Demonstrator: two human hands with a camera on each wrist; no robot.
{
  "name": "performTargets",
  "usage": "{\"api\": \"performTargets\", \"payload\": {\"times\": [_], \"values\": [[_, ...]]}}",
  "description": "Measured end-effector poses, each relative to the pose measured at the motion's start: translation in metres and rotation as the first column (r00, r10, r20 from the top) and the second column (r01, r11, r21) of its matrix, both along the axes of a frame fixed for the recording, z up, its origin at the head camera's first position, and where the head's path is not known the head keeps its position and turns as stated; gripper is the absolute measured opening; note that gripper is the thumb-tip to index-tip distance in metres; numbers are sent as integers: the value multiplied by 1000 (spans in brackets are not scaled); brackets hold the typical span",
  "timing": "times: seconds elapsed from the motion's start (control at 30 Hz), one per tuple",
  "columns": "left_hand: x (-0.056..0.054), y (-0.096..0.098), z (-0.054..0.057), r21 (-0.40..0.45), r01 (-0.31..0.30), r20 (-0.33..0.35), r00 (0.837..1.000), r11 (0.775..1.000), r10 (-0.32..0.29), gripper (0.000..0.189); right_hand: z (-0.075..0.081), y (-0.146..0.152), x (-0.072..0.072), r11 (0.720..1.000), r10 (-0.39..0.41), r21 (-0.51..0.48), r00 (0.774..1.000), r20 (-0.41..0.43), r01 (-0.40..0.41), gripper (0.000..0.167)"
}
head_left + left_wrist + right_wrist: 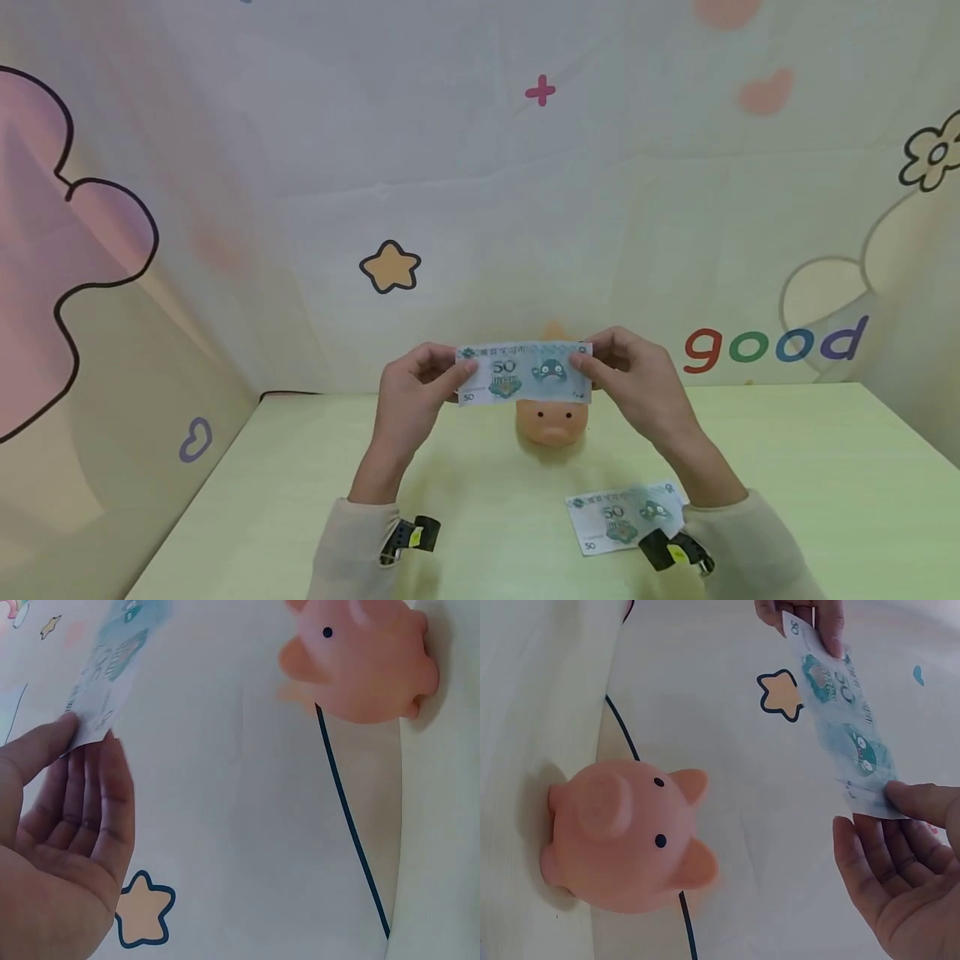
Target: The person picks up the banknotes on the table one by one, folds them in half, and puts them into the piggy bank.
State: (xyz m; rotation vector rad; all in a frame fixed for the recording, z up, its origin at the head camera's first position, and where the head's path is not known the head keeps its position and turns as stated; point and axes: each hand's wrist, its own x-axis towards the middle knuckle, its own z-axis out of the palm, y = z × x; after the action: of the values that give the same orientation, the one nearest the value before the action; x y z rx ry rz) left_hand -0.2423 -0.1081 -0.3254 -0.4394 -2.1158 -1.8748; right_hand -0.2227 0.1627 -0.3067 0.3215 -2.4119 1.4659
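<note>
A play banknote [525, 373] marked 50, white and green with a cartoon face, is held up flat between both hands. My left hand [414, 392] pinches its left end between thumb and fingers. At the other end, my right hand [637, 379] pinches it the same way. Behind the note stands a pink piggy bank [551, 423], its upper part hidden in the head view. The right wrist view shows the whole pig [626, 832] standing apart from the note. A second play banknote [618, 521] lies on the table, partly covered by the right wrist.
The pale green table [262, 500] ends at a light printed backdrop [480, 225] with a star, hearts and the word "good". Each wrist wears a black strap, the left strap [408, 537] and the right strap [675, 552].
</note>
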Motion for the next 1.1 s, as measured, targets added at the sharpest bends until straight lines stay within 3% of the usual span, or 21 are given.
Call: {"api": "performTargets", "payload": {"times": [0.23, 0.6, 0.8, 1.1], "values": [[4, 6, 0, 37, -78, -34, 996, 996, 79, 16, 1, -2, 4, 999, -42, -20, 997, -59, 41, 18], [9, 10, 1, 65, -55, -35, 998, 996, 57, 11, 1, -5, 9, 996, -90, -37, 986, -138, 85, 18], [10, 14, 1, 75, -84, -43, 995, 994, 87, 12, 2, -3, 10, 994, -108, -22, 985, -133, 106, 16], [13, 19, 3, 71, -78, -49, 995, 994, 81, 12, 4, -8, 12, 998, -47, -49, 991, -128, 41, 18]]}}
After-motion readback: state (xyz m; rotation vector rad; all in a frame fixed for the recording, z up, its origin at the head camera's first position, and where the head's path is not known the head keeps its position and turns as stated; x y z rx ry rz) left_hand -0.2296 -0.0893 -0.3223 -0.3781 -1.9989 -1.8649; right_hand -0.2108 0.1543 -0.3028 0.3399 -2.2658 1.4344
